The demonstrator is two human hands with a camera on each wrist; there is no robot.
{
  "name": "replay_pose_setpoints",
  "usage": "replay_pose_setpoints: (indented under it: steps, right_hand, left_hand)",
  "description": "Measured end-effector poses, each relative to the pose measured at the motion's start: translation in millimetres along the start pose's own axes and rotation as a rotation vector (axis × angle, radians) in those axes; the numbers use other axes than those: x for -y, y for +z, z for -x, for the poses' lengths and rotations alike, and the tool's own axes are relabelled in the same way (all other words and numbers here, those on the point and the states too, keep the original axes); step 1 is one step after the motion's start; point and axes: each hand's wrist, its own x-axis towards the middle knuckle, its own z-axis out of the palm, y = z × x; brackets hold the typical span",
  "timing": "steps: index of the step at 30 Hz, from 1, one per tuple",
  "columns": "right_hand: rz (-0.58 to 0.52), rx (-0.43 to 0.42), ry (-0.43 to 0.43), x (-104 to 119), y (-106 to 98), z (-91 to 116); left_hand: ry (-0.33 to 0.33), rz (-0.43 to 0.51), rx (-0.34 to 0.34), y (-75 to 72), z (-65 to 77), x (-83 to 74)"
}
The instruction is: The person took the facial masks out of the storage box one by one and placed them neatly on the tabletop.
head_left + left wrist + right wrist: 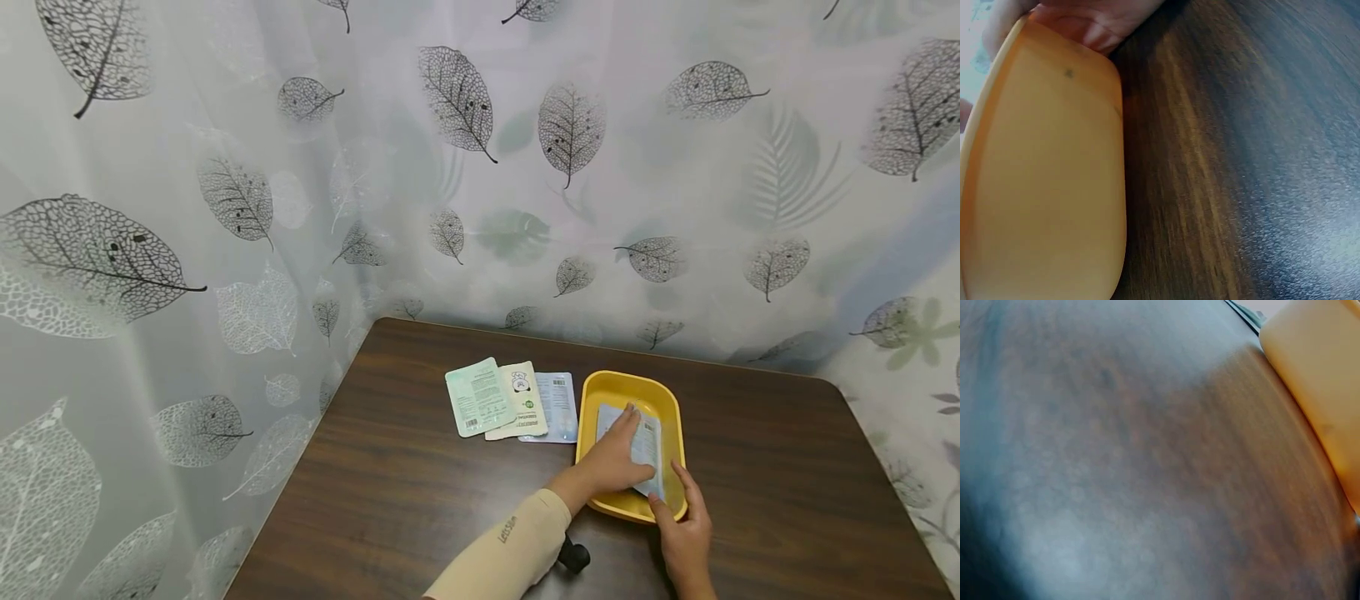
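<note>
A yellow plastic tray (pixel 628 379) stands on the table with a pale blue flat packet (pixel 648 442) inside it. My left hand (pixel 611 458) reaches over the tray's left rim. Its fairly straight fingers rest on the packet, and the thumb lies near the packet's lower part. At the tray's near right corner, my right hand (pixel 686 525) holds the rim, thumb on the near side and fingers along the right side. In the left wrist view a hand (pixel 1100 25) wraps the corner of the tray (pixel 1047 162). Whatever lies beneath the packet is hidden.
Left of the tray lie three overlapping packets: a mint green one (pixel 480 398), a cream one (pixel 528 400) with a panda-like drawing, and a pale blue one (pixel 561 408). The brown wood-grain table (pixel 375 500) meets a leaf-patterned curtain (pixel 517 208) at the back and left.
</note>
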Motion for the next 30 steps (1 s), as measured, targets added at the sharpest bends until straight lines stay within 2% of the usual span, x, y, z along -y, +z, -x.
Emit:
replay_pose_setpoints:
  steps: [3,6,15,24,30]
  right_hand:
    - [-0.006,-0.001,-0.008,0,0,0]
    - [-0.018,-0.001,-0.021,0,0,0]
    - [-0.075,-0.020,-0.041,-2,0,1]
    - [-0.068,-0.022,-0.031,-2,2,1]
    - [-0.041,-0.024,0.013,-1,2,1]
  left_hand:
    - [0.020,-0.059,-0.032,1.2,0.4,-1.2]
    - [0.048,-0.079,-0.070,1.0,1.3,-2.6]
    - [0.134,-0.045,-0.147,-9.1,8.5,-10.1]
    - [0.236,0.049,-0.275,-41.7,9.3,-30.1]
    - [0.223,0.135,-0.370,-70.3,10.4,-42.1]
